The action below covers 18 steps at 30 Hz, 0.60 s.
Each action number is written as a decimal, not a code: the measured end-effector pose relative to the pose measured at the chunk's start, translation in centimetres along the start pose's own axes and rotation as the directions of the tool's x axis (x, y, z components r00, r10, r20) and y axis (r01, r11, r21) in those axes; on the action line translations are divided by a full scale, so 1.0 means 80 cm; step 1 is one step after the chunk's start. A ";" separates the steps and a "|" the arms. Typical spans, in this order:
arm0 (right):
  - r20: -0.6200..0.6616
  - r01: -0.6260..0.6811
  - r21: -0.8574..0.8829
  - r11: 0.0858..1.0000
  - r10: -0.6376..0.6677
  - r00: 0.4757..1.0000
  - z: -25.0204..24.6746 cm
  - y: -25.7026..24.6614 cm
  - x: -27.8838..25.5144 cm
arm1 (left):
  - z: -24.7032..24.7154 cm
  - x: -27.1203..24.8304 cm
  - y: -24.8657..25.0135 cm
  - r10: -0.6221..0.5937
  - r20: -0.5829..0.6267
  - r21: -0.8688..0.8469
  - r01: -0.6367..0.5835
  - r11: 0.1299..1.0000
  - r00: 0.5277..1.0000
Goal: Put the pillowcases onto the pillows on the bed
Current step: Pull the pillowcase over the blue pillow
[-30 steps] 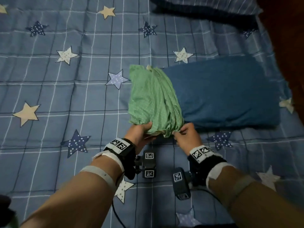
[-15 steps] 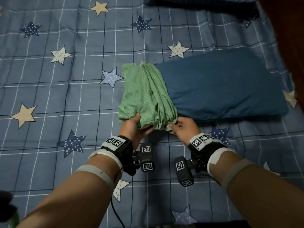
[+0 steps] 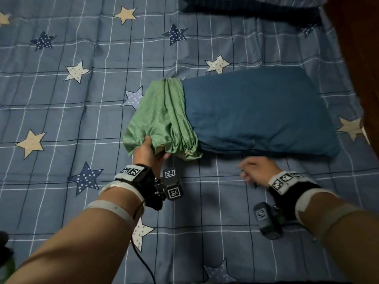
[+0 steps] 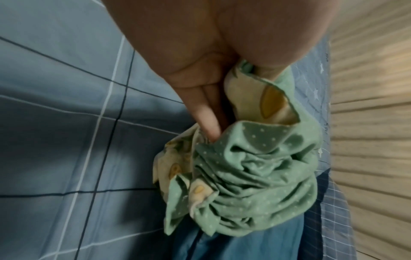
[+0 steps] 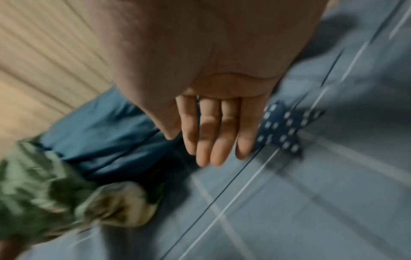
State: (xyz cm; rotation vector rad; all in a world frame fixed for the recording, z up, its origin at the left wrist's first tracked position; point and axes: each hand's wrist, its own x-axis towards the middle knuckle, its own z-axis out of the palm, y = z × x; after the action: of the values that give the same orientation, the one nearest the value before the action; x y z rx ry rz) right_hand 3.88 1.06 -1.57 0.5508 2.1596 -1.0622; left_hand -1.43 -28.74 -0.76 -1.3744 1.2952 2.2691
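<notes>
A dark blue pillow [image 3: 256, 111] lies on the bed with a green dotted pillowcase [image 3: 162, 115] bunched over its left end. My left hand [image 3: 148, 148] grips the near edge of the pillowcase [image 4: 244, 167], with the thumb on top and the fingers [image 4: 206, 123] tucked in its cream inner hem. My right hand [image 3: 254, 170] hovers over the sheet just in front of the pillow's near edge, holding nothing, its fingers [image 5: 213, 137] straight and together. The pillow [image 5: 106, 126] and the blurred pillowcase [image 5: 55, 190] lie to its left in the right wrist view.
The bed carries a blue checked sheet [image 3: 82, 99] with star prints. Another striped pillow [image 3: 256, 5] lies at the far edge. A dark wooden headboard [image 3: 361, 58] stands along the right side.
My right hand has let go of the pillowcase edge and moved right, along the pillow's near side. The left hand keeps its grip on the pillowcase.
</notes>
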 end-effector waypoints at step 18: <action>-0.088 -0.093 0.542 0.835 0.166 0.982 0.092 -0.084 0.037 | -0.018 0.005 0.000 0.079 -0.051 0.162 -0.070 0.984 0.996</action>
State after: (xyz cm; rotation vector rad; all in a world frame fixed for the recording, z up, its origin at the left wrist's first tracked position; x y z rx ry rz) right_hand 0.44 -8.56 -3.41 1.0348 1.8805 -1.6017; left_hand -0.75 -29.95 -1.39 -1.3661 1.5356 2.1313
